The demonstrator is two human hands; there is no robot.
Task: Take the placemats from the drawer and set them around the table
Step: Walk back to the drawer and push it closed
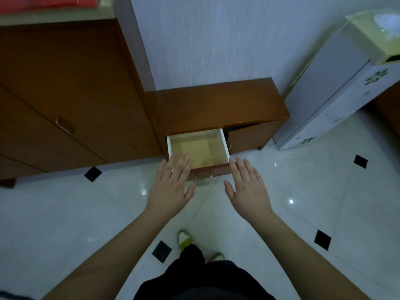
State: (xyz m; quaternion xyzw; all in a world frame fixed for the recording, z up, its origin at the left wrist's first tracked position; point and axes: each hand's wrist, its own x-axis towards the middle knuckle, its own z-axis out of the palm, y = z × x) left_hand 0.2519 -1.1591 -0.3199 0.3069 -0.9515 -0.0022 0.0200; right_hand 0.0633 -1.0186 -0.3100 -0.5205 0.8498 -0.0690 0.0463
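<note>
White glossy floor tiles [303,191] with small black diamond insets ran under a low brown cabinet [220,102] standing against a pale wall. From the cabinet's front a drawer [198,148] stood pulled out toward the person, its long axis running left to right, its open top facing up and its brown front panel with a brass ring handle [203,175] nearest the fingers. The drawer's inside showed only a bare yellowish bottom framed by white side walls; no placemats could be made out in it.

Both hands reached forward, palms down, backs toward the camera, forearms bare and converging from the lower corners. The left hand [171,187] hovered with its fingers [180,162] spread loosely and straight, their tips lying over the drawer's front left corner; whether they touched the rim could not be told. The right hand [249,189] hovered just right of the drawer's front right corner, its fingers [242,169] also spread and straight, thumb angled inward toward the handle, which sat between the two hands. Neither hand held anything.

Beyond the right fingers a white unit with flower motifs [337,100] leaned into view. Left of the left fingers stood a taller brown cupboard [65,100].
</note>
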